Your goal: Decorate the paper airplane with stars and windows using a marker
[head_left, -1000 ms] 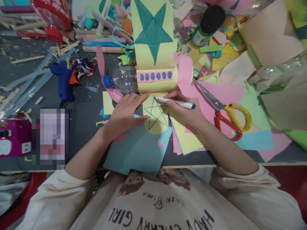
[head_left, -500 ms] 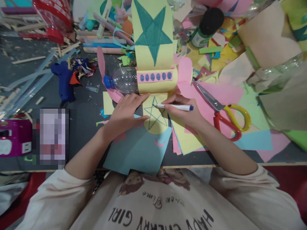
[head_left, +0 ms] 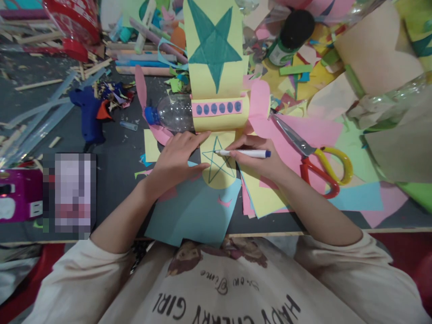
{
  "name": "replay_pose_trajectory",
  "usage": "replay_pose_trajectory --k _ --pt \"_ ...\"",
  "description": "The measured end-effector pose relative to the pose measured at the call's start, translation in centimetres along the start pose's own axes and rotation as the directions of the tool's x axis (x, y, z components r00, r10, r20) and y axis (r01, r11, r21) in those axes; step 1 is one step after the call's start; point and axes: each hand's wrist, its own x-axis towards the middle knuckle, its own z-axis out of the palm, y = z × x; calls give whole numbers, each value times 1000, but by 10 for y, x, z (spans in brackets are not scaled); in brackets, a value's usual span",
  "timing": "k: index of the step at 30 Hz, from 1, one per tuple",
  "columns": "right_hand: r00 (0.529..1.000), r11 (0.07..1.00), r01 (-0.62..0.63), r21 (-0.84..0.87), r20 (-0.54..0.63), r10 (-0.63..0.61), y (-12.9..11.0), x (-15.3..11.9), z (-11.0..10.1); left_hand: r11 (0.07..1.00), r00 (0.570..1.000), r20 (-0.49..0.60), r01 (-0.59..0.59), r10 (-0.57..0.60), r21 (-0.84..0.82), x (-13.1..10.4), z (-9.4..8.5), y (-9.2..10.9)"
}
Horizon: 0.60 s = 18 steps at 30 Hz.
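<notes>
**Marker [head_left: 254, 154] Held to Star Outline [head_left: 218, 164] on Yellow Flap [head_left: 224, 181]**

The white marker with a blue end is pinched between the thumb and fingers of the right hand [head_left: 259, 157], and its tip is placed over the upper part of the star, near an inner corner on the left. The star is drawn in thin green line on the round-ended flap, and its inside is mostly unfilled. The left hand [head_left: 178, 155] is spread beside the flap, thumb held apart from the fingers, with the index finger and thumb reaching its left edge.

Just beyond the hands, a clear plastic bottle [head_left: 175, 111] with a blue cap is laid on its side, wrapped in yellow paper and banded with a pink strip [head_left: 219, 108] bearing six blue dots. Past it, a second yellow flap is marked with a filled green star [head_left: 216, 47]. A blue sheet [head_left: 199, 213] is partly covered by the nearer flap's rounded end. Scissors [head_left: 305, 146] are left on pink paper to the right; a blue glue gun [head_left: 89, 114] is seen at left on the dark tabletop [head_left: 116, 193].
</notes>
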Motion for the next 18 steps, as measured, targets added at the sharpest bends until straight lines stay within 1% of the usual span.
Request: replay_pose_trajectory --k 5,18 --pt "1000 1000 -9 -17 -19 9 -1 -1 -1 1000 1000 -18 -14 14 -2 0 2 -1" --pt "1000 1000 4 -1 -22 -4 0 0 -1 999 1000 3 8 -8 -39 0 1 -1"
